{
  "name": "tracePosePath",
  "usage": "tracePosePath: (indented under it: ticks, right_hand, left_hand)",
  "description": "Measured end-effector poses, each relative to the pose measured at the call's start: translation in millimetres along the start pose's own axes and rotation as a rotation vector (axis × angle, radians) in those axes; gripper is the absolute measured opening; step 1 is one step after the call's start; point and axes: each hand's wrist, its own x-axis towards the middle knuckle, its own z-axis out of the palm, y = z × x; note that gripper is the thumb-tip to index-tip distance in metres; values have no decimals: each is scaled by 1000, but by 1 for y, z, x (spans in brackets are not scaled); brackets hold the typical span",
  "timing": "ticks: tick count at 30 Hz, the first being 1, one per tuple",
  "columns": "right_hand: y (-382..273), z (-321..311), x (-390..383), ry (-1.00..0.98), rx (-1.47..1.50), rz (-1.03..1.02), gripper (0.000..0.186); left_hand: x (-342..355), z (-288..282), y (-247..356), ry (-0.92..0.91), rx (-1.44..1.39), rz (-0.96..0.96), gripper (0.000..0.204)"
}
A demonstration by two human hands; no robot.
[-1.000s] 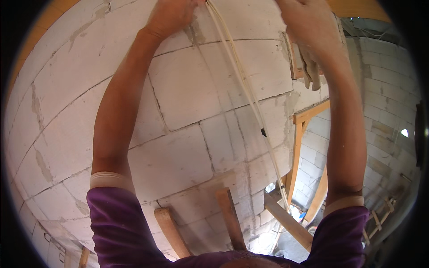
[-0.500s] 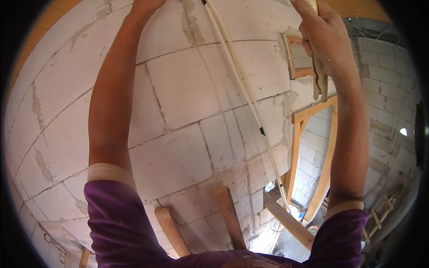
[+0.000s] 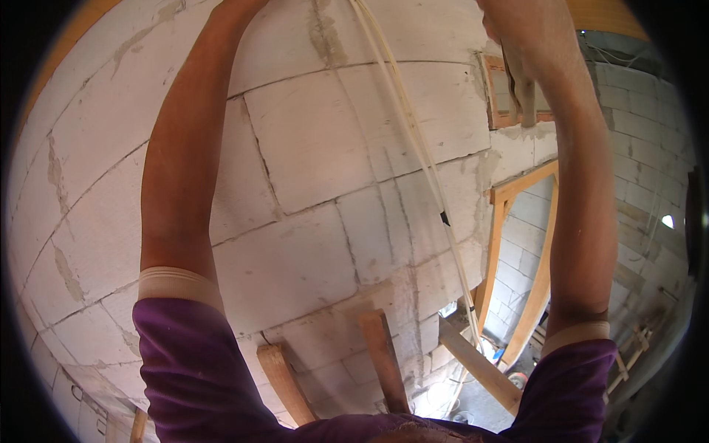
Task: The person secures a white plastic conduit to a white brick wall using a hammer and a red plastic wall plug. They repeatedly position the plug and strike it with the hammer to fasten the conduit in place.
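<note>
My left hand [image 3: 249, 6] is raised to the top edge against the block wall; its fingers are cut off, so what they touch is hidden. High on the right, my right hand [image 3: 533, 35] is closed round a dusty beige tool [image 3: 525, 96]. Two handle-like ends of it stick out below the palm, like those of pliers; its upper part is out of view. Between my arms a bundle of pale cables [image 3: 402, 100] runs down the wall, bound with black tape in places. Its top passes out of the picture, nearer my left hand.
The wall of white blocks [image 3: 295, 244] fills the middle. A small wood-framed opening [image 3: 494, 122] lies behind the tool, with a timber door frame [image 3: 486, 284] lower down. Wooden beams [image 3: 382, 358] jut out below me, above a lower floor with light coming in.
My right hand has risen and turned a little, so the tool's lower ends now show apart, higher up. My left hand has shifted slightly. The cables and wall appear a little further right.
</note>
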Motion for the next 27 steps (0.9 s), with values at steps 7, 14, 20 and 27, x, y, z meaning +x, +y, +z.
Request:
tracePosePath:
  ticks: [7, 14, 20, 27]
  right_hand:
    - [-23, 38, 40, 116, 19, -70, 47]
    - [-54, 31, 43, 77, -61, 134, 47]
    - [-22, 52, 48, -88, -99, 5, 46]
    - [-9, 53, 27, 43, -38, -109, 44]
  left_hand:
    - [3, 6, 4, 20, 139, 85, 31]
    - [4, 16, 21, 16, 170, 53, 30]
    - [-1, 8, -4, 75, 107, 99, 31]
    - [1, 12, 3, 59, 116, 41, 30]
